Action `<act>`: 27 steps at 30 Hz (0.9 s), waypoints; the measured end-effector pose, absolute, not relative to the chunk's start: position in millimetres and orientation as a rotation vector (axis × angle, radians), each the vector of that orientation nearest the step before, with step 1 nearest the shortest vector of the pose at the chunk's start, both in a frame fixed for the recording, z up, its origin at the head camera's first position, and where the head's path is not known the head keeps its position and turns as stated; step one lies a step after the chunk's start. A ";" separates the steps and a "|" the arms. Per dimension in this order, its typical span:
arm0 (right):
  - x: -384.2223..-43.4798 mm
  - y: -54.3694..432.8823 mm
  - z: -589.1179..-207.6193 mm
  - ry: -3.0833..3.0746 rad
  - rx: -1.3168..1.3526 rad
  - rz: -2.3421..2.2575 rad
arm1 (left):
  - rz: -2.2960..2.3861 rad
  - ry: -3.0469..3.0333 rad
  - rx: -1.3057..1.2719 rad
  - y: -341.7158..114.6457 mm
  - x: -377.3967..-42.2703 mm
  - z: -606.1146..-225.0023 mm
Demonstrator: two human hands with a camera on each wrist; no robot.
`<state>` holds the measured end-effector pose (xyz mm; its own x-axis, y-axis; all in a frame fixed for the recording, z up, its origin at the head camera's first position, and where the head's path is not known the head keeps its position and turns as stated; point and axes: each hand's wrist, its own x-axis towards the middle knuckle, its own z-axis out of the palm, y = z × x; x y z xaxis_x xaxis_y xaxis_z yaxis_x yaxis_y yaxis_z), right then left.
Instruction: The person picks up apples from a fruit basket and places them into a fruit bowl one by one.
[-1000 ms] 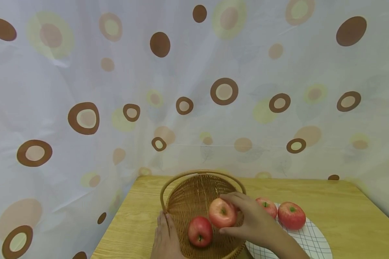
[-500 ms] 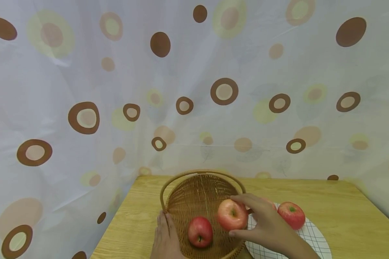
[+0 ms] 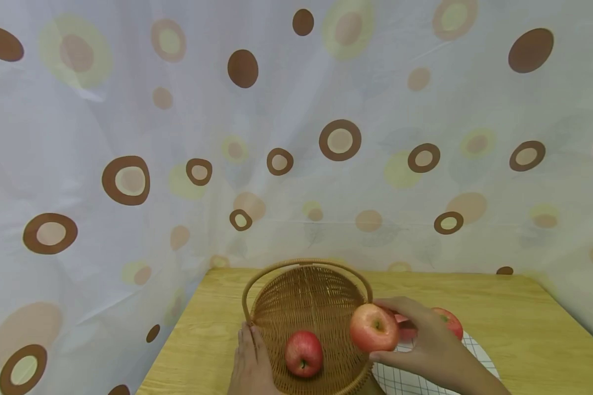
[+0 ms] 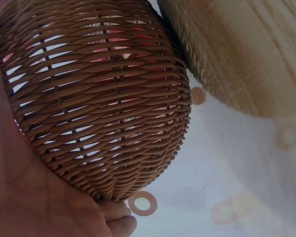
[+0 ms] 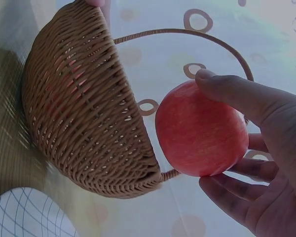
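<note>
My right hand (image 3: 425,340) holds a red-and-yellow apple (image 3: 374,328) between thumb and fingers, at the right rim of a wicker basket (image 3: 296,302). Seen from the right wrist, this apple (image 5: 202,128) is beside the basket's open side, the thumb on top and fingers beneath. Another red apple (image 3: 303,354) lies inside the basket. My left hand (image 3: 252,362) rests along the basket's left side, its fingers fairly straight and their tips near the handle's base. In the left wrist view, the palm (image 4: 34,187) lies against the woven wall (image 4: 113,98), and red shows through the gaps.
A white plate (image 3: 479,356) with a grid pattern stands right of the basket, partly hidden by my right forearm. Two apples sit on it, one red apple (image 3: 452,323) partly covered by the hand. The wooden table (image 3: 524,329) ends at a dotted curtain (image 3: 296,109).
My right hand has moved to the right with its apple, from over the basket's inside to its right rim. The left hand, the basket and the apple inside stay in place.
</note>
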<state>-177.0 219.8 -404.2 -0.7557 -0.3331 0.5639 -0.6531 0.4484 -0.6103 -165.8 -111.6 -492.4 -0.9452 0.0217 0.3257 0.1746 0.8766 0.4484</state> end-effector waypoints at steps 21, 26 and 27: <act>-172.7 257.9 -415.6 -2.347 0.745 1.230 | -0.625 -2.716 -0.130 -110.4 -165.1 -493.6; -170.3 268.7 -423.2 -2.361 0.687 1.238 | -0.627 -2.716 -0.122 -110.1 -165.1 -493.8; -169.8 271.0 -424.9 -2.371 0.669 1.237 | -0.627 -2.716 -0.121 -110.0 -165.3 -494.2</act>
<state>-169.8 271.0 -424.9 -0.8132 -0.2338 0.5330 -0.5709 0.4983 -0.6525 -165.3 -110.0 -494.2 -0.9351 0.0043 0.3544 0.1593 0.8984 0.4094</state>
